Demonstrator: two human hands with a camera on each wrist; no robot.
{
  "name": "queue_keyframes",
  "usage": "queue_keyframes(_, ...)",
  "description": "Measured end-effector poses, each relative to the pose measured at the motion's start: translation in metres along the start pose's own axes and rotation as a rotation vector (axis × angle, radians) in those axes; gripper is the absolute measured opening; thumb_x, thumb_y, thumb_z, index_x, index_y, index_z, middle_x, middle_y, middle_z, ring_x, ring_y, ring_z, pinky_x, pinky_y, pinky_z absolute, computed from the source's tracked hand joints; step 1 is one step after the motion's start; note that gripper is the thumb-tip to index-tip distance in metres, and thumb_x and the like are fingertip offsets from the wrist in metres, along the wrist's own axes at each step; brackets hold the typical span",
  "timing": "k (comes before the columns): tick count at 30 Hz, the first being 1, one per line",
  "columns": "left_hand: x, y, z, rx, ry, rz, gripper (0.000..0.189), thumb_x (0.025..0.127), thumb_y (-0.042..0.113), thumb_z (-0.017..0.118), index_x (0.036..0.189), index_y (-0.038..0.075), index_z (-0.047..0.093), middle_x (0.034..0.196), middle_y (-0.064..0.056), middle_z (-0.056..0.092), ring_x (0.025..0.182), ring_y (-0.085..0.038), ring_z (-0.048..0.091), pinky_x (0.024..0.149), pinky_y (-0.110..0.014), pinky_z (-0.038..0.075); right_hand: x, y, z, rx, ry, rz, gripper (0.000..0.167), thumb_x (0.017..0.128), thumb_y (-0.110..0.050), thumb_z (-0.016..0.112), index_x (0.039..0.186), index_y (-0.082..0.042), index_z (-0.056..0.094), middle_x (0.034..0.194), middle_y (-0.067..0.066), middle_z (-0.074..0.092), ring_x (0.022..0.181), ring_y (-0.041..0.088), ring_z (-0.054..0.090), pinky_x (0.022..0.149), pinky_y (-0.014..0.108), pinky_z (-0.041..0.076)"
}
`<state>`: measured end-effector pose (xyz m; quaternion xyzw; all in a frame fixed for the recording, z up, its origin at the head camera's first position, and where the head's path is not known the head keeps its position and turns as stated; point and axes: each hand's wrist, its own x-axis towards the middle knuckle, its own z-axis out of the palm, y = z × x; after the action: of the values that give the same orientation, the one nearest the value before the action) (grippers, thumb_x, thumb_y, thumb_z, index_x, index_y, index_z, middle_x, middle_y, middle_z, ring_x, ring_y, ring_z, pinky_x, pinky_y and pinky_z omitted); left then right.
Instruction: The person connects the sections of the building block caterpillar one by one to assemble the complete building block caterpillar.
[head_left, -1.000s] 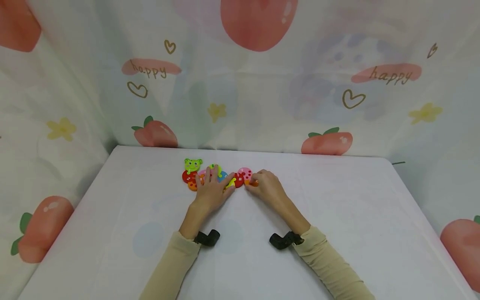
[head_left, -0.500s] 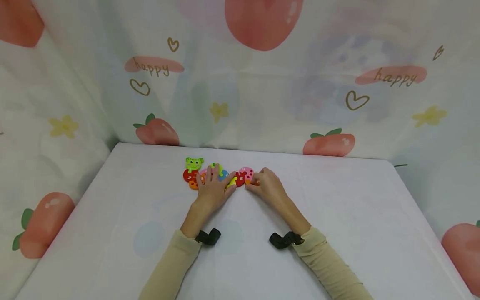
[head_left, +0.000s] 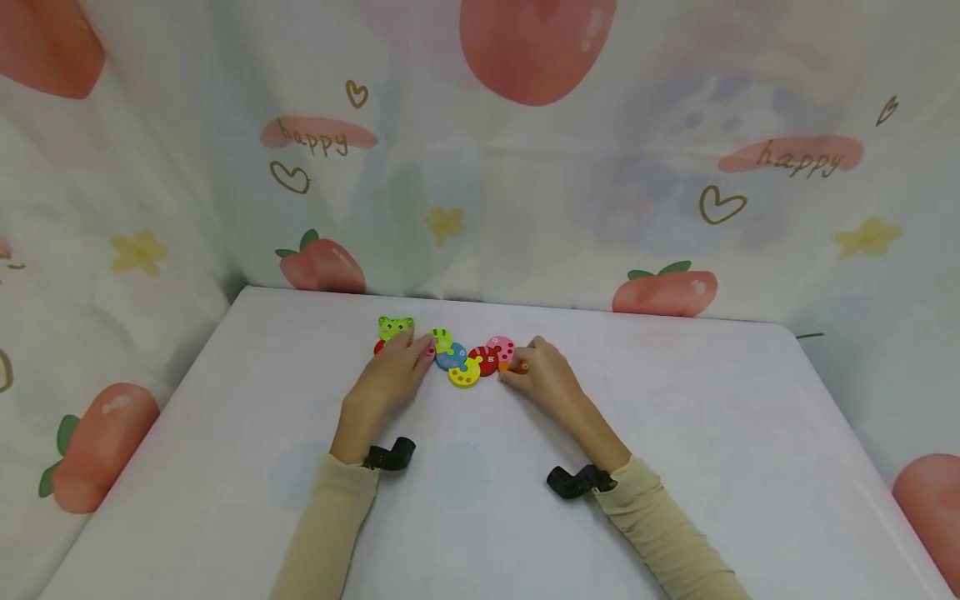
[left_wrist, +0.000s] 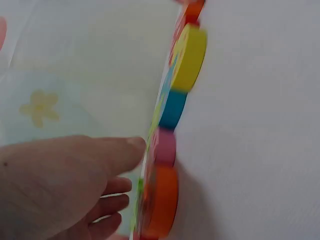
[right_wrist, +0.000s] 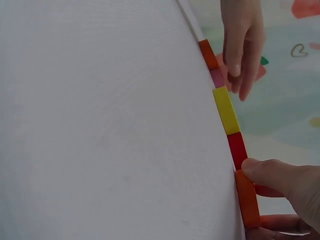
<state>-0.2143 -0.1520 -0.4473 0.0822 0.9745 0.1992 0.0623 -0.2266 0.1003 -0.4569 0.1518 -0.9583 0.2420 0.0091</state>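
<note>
A chain of flat wooden puzzle pieces forms a caterpillar at the table's far side, its green smiling head (head_left: 395,326) at the left end. Yellow (head_left: 465,374), blue (head_left: 452,357), red (head_left: 484,360) and pink (head_left: 501,347) pieces join along it. My right hand (head_left: 550,379) pinches the orange puzzle piece (right_wrist: 248,200) at the right end, thumb at its near edge. My left hand (head_left: 384,379) is over the head's end, fingers loosely extended, and hides several pieces from the head view. In the left wrist view its thumb is beside a pink piece (left_wrist: 165,147) and another orange piece (left_wrist: 164,200).
The white-covered table (head_left: 465,500) has its far edge just behind the chain. A printed cloth (head_left: 525,208) hangs at the back and sides. Black wrist cameras (head_left: 392,455) sit on both wrists.
My left hand has lifted off the middle pieces and moved left towards the caterpillar's head, uncovering the yellow, blue and green pieces. My right hand stays at the orange piece. The head view has shifted slightly.
</note>
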Motion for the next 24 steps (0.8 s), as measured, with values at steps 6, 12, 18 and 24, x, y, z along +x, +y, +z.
queue_keyframes(6, -0.001, -0.022, -0.01, 0.008, -0.035, -0.047, 0.054, 0.099, 0.026, 0.055, 0.149, 0.013, 0.04, 0.16, -0.017, 0.026, 0.148, -0.033, 0.026, 0.118, -0.05, 0.027, 0.0, 0.003, -0.003, 0.006, -0.016, 0.015, 0.02, 0.081, -0.028, 0.079, 0.084, -0.011, 0.072, 0.091, 0.01, 0.059, 0.081, 0.02, 0.053, 0.069, 0.028, 0.047)
queue_keyframes(12, -0.002, -0.025, -0.011, -0.006, -0.031, -0.06, 0.058, 0.098, 0.027, 0.056, 0.149, 0.007, 0.037, 0.159, -0.017, 0.027, 0.147, -0.034, 0.028, 0.118, -0.051, 0.028, -0.002, 0.003, -0.003, 0.015, -0.011, 0.009, 0.019, 0.081, -0.027, 0.08, 0.084, -0.01, 0.072, 0.091, 0.01, 0.059, 0.081, 0.02, 0.053, 0.069, 0.028, 0.047)
queue_keyframes(18, 0.0, -0.026, -0.006, -0.013, -0.01, -0.116, 0.065, 0.095, 0.033, 0.06, 0.149, 0.006, 0.036, 0.159, -0.015, 0.028, 0.147, -0.033, 0.028, 0.118, -0.05, 0.029, -0.002, 0.005, -0.001, 0.015, 0.006, 0.003, 0.02, 0.08, -0.028, 0.08, 0.083, -0.01, 0.072, 0.087, 0.009, 0.059, 0.078, 0.019, 0.052, 0.065, 0.025, 0.044)
queue_keyframes(24, 0.003, -0.028, -0.006, -0.049, 0.014, -0.103, 0.067, 0.093, 0.032, 0.063, 0.148, 0.002, 0.038, 0.157, -0.017, 0.031, 0.146, -0.036, 0.03, 0.118, -0.05, 0.028, -0.002, 0.005, 0.0, 0.017, 0.027, 0.001, 0.019, 0.08, -0.026, 0.08, 0.082, -0.009, 0.071, 0.085, 0.009, 0.058, 0.076, 0.018, 0.051, 0.062, 0.024, 0.041)
